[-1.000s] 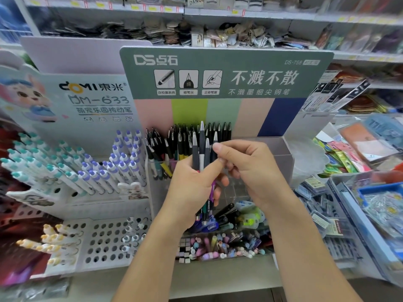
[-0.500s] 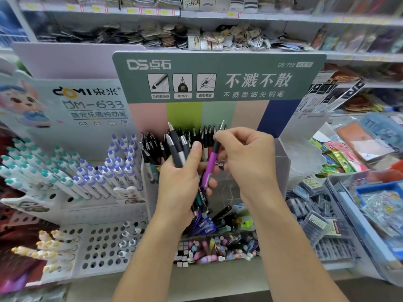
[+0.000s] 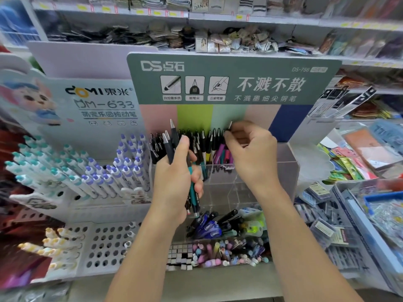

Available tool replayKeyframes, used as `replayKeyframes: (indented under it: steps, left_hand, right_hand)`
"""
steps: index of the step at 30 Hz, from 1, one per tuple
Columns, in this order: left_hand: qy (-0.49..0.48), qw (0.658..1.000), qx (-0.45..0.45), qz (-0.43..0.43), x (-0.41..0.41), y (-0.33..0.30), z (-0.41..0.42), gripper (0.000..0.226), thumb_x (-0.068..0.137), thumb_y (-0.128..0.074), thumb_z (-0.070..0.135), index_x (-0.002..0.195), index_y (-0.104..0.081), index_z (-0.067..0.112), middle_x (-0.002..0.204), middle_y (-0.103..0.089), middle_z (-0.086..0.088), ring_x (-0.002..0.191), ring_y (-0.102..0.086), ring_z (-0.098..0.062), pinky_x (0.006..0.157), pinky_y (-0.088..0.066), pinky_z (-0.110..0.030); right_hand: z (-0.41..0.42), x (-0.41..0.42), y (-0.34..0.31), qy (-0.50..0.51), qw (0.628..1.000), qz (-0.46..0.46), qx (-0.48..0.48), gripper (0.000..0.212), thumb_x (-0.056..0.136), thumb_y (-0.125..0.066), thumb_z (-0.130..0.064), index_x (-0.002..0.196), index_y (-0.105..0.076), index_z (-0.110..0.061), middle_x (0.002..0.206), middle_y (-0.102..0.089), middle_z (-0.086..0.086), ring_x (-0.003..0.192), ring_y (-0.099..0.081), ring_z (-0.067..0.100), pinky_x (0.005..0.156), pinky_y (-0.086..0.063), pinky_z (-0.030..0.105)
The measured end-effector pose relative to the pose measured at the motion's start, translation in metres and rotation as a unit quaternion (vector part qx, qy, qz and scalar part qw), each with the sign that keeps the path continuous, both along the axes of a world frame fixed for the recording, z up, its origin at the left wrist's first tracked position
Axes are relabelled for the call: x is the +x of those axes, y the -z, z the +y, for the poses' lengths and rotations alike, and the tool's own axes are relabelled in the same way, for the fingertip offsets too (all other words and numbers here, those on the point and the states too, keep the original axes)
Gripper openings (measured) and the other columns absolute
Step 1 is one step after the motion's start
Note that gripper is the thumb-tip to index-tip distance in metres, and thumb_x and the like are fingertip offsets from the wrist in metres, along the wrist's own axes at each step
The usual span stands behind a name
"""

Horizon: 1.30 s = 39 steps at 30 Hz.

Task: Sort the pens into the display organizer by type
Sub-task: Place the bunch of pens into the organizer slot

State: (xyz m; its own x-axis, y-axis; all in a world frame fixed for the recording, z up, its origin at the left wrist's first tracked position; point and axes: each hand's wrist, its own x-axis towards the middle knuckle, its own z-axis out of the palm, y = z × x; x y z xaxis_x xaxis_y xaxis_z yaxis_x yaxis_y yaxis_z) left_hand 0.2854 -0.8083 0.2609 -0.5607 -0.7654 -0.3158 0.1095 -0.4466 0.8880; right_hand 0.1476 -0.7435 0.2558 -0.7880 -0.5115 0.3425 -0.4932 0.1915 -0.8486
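My left hand (image 3: 174, 179) grips a small bunch of pens (image 3: 193, 186), tips up, with dark and teal barrels. My right hand (image 3: 250, 153) pinches a single pen by its silver tip (image 3: 230, 125), over the back row of the clear acrylic display organizer (image 3: 283, 168). Below that hand stand purple and pink pens (image 3: 221, 154) in the organizer. Black pens (image 3: 158, 149) fill the back row further left. Most of the pinched pen's barrel is hidden by my fingers.
A white peg rack (image 3: 104, 247) at the left holds teal and purple capped pens (image 3: 96, 171). Loose blue and black pens (image 3: 209, 225) lie in the organizer's front tray, above small erasers (image 3: 218, 251). Packaged stationery bins (image 3: 359, 214) crowd the right.
My right hand has carried the purple pen up and right, away from the bunch, down into the back row beside the other purple pens. My left hand stays put with its bunch.
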Motion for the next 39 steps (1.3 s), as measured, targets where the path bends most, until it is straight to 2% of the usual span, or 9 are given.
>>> replayKeyframes:
  steps: [5,11,14,17,20,23,28,33,39]
  left_hand:
    - [0.015,1.0,0.016,0.01,0.0,0.0,0.003,0.032,0.103,-0.045,0.035,0.081,-0.05,0.012,0.05,-0.039,-0.002,0.039,-0.036,-0.018,0.041,-0.033,-0.025]
    - [0.031,0.999,0.015,0.018,-0.003,-0.001,0.003,0.03,0.103,-0.047,0.031,0.08,-0.05,0.012,0.05,-0.04,-0.002,0.039,-0.036,-0.017,0.04,-0.034,-0.023]
    - [0.035,0.999,0.013,0.016,-0.005,-0.001,0.004,0.031,0.103,-0.049,0.032,0.08,-0.052,0.012,0.05,-0.041,-0.002,0.04,-0.037,-0.017,0.039,-0.035,-0.024]
    - [0.041,0.999,0.007,0.018,-0.005,0.0,0.004,0.031,0.104,-0.05,0.033,0.082,-0.052,0.011,0.05,-0.043,-0.002,0.039,-0.038,-0.016,0.039,-0.037,-0.024]
    - [0.049,0.999,-0.01,0.015,-0.005,0.0,0.004,0.03,0.103,-0.053,0.035,0.087,-0.052,0.009,0.052,-0.046,-0.001,0.04,-0.04,-0.015,0.038,-0.038,-0.025]
    - [0.051,0.998,-0.018,0.01,-0.006,0.0,0.007,0.029,0.101,-0.056,0.036,0.095,-0.053,0.008,0.052,-0.047,0.0,0.04,-0.041,-0.015,0.038,-0.038,-0.025]
    - [0.058,0.998,-0.022,0.012,-0.007,-0.002,0.011,0.03,0.1,-0.057,0.036,0.103,-0.055,0.007,0.054,-0.048,-0.001,0.04,-0.041,-0.015,0.038,-0.038,-0.024]
    - [0.055,0.998,-0.021,0.007,-0.007,0.001,0.012,0.034,0.1,-0.057,0.035,0.11,-0.057,0.003,0.054,-0.048,-0.001,0.041,-0.041,-0.015,0.039,-0.038,-0.024]
    - [0.061,0.998,-0.013,0.001,-0.006,0.001,0.015,0.033,0.099,-0.059,0.037,0.102,-0.059,0.004,0.056,-0.051,-0.002,0.042,-0.043,-0.013,0.039,-0.04,-0.022]
  right_hand:
    - [-0.006,0.001,0.01,0.007,0.999,0.005,0.047,0.008,0.086,-0.077,-0.016,0.087,-0.072,-0.023,0.072,-0.069,-0.012,0.067,-0.067,0.003,0.064,-0.056,0.023]
    - [-0.007,0.007,0.018,-0.001,0.999,-0.002,0.046,0.011,0.084,-0.08,-0.017,0.083,-0.072,-0.024,0.072,-0.068,-0.017,0.07,-0.065,0.001,0.064,-0.051,0.015]
    - [-0.004,0.004,0.015,-0.018,0.999,-0.007,0.048,0.006,0.083,-0.081,-0.014,0.088,-0.079,-0.013,0.075,-0.073,-0.009,0.07,-0.065,-0.002,0.063,-0.046,0.008]
    - [0.008,-0.006,0.006,-0.007,0.999,0.001,0.052,0.01,0.081,-0.083,-0.015,0.09,-0.081,-0.014,0.079,-0.075,-0.007,0.069,-0.065,-0.003,0.064,-0.044,0.006]
    - [0.021,-0.025,-0.003,0.03,0.992,0.023,0.121,0.015,0.075,-0.088,-0.018,0.08,-0.074,-0.019,0.071,-0.069,-0.008,0.061,-0.06,0.001,0.056,-0.041,0.013]
    - [0.019,-0.036,-0.002,0.021,0.977,0.011,0.214,0.028,0.068,-0.092,-0.022,0.083,-0.071,-0.013,0.07,-0.066,-0.002,0.065,-0.06,0.015,0.05,-0.037,0.016]
    - [0.008,-0.04,0.007,0.016,0.977,0.018,0.213,0.029,0.064,-0.094,-0.021,0.076,-0.073,-0.007,0.067,-0.061,-0.003,0.067,-0.062,0.024,0.06,-0.046,0.029]
    - [0.005,-0.034,0.013,0.027,0.964,0.105,0.241,0.024,0.066,-0.088,-0.017,0.072,-0.065,-0.014,0.072,-0.067,0.008,0.069,-0.063,0.033,0.06,-0.052,0.035]
    - [0.004,-0.029,0.014,0.041,0.966,0.106,0.233,0.021,0.072,-0.087,-0.021,0.079,-0.069,-0.015,0.077,-0.069,0.008,0.072,-0.065,0.033,0.066,-0.056,0.042]
